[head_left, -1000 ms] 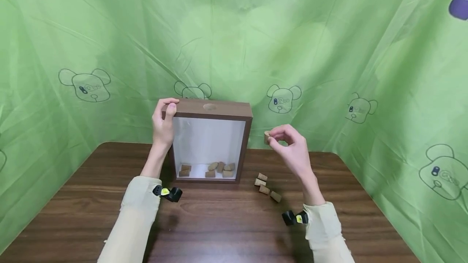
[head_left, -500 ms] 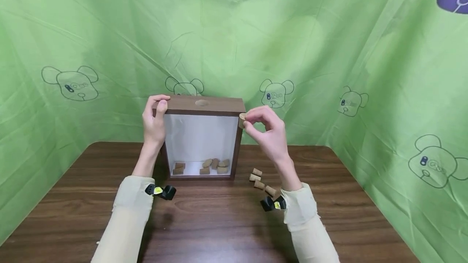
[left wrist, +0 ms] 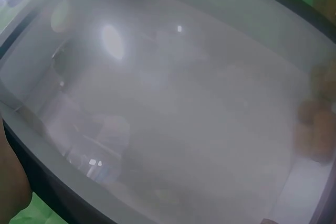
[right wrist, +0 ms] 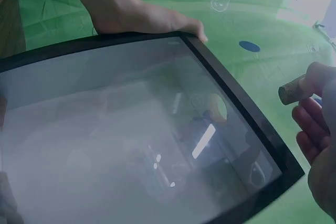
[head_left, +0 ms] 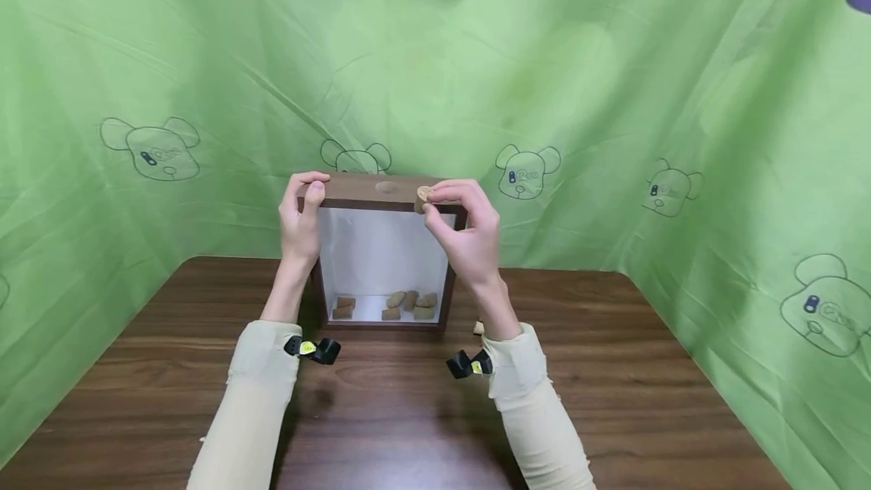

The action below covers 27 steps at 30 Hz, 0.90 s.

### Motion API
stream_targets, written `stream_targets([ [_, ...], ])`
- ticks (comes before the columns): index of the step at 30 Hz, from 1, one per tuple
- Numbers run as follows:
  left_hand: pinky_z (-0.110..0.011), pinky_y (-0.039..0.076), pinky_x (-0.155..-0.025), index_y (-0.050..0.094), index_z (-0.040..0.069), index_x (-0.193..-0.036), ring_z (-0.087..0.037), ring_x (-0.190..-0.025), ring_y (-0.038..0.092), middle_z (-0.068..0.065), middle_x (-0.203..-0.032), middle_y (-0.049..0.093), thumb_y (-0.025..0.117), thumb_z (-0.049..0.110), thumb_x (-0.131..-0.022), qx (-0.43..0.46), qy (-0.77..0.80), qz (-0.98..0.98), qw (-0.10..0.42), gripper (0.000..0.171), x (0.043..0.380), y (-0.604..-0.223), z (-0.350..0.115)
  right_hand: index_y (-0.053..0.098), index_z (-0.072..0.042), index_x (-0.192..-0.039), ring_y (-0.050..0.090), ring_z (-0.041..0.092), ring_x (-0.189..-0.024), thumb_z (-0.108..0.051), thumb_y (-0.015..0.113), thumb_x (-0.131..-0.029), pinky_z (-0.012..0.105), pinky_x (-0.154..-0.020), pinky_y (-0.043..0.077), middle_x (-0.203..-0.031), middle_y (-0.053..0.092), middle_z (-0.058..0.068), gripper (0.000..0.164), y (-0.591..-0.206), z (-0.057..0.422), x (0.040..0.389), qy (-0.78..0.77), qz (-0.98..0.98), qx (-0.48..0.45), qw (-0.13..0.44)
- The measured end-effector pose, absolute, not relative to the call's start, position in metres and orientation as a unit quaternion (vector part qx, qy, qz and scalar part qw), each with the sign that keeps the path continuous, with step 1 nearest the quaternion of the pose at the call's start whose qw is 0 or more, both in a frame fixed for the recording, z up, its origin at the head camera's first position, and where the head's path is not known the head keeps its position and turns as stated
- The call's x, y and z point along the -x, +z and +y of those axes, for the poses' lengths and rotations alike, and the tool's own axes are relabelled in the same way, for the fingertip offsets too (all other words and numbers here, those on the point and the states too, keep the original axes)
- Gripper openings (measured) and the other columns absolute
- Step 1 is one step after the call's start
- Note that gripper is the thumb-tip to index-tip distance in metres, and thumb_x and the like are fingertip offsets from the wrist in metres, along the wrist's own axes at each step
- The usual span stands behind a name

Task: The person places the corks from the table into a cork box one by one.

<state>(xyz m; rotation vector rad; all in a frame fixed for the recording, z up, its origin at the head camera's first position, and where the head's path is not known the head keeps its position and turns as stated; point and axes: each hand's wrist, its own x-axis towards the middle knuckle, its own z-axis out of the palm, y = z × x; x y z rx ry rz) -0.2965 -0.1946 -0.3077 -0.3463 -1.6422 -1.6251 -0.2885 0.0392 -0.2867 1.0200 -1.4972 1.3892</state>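
A cork point(head_left: 421, 200) is pinched between the thumb and fingers of the right hand point(head_left: 472, 237). It is above the top of an upright brown box point(head_left: 348, 190), to the right of a round opening point(head_left: 387, 187) there; the right wrist view shows a gap between cork and frame. The left hand point(head_left: 300, 218) grips the box's upper left corner, thumb on the near side and fingers over the top. Behind the clear front, more corks point(head_left: 411, 302) lie on the box's floor, a few at left and a larger group at right. The box stands on a dark wooden table point(head_left: 381, 414). Right of it, a loose cork point(head_left: 479, 328) shows partly behind the right wrist. A green curtain point(head_left: 435, 59) with bear drawings hangs on the far side.
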Motion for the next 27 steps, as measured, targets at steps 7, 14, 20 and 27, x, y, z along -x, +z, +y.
stream_targets([
  [7, -0.03, 0.032, -0.099, 0.063, -0.001, -0.113, -0.004, -0.108, 0.051, 0.014, -0.109, 0.06, 0.052, 0.026, -0.094, 0.145, -0.644, -0.647, 0.382, 0.036, 0.299, -0.312, -0.186, 0.073, -0.005, -0.094, 0.063, 0.022, -0.099, 0.001, 0.072, -0.081, 0.033, -0.095, 0.045, -0.099, 0.072, 0.009, 0.014, -0.282, 0.034, 0.291, 0.506, -0.634, -0.372, 0.451],
  [14, -0.03, 0.032, -0.099, 0.066, 0.005, -0.111, -0.004, -0.109, 0.051, 0.003, -0.112, 0.062, 0.052, 0.027, -0.094, 0.146, -0.64, -0.646, 0.39, 0.031, 0.299, -0.31, -0.189, 0.075, -0.011, -0.094, 0.062, 0.017, -0.096, -0.006, 0.073, -0.082, 0.031, -0.093, 0.038, -0.099, 0.075, 0.001, 0.013, -0.277, 0.026, 0.299, 0.454, -0.672, -0.35, 0.469],
  [20, -0.03, 0.031, -0.099, 0.062, -0.002, -0.114, -0.004, -0.109, 0.05, 0.011, -0.109, 0.06, 0.052, 0.027, -0.094, 0.146, -0.641, -0.647, 0.387, 0.037, 0.297, -0.31, -0.192, 0.075, -0.012, -0.095, 0.062, 0.015, -0.097, -0.008, 0.073, -0.082, 0.032, -0.094, 0.038, -0.099, 0.076, -0.001, 0.013, -0.276, 0.018, 0.3, 0.442, -0.68, -0.336, 0.479],
  [27, -0.032, 0.03, -0.101, 0.059, -0.006, -0.117, -0.006, -0.111, 0.05, 0.013, -0.109, 0.059, 0.052, 0.028, -0.094, 0.146, -0.64, -0.65, 0.383, 0.041, 0.295, -0.31, -0.194, 0.076, -0.014, -0.096, 0.061, 0.015, -0.092, -0.015, 0.073, -0.084, 0.034, -0.098, 0.035, -0.098, 0.075, -0.003, 0.013, -0.274, 0.006, 0.297, 0.425, -0.712, -0.277, 0.485],
])
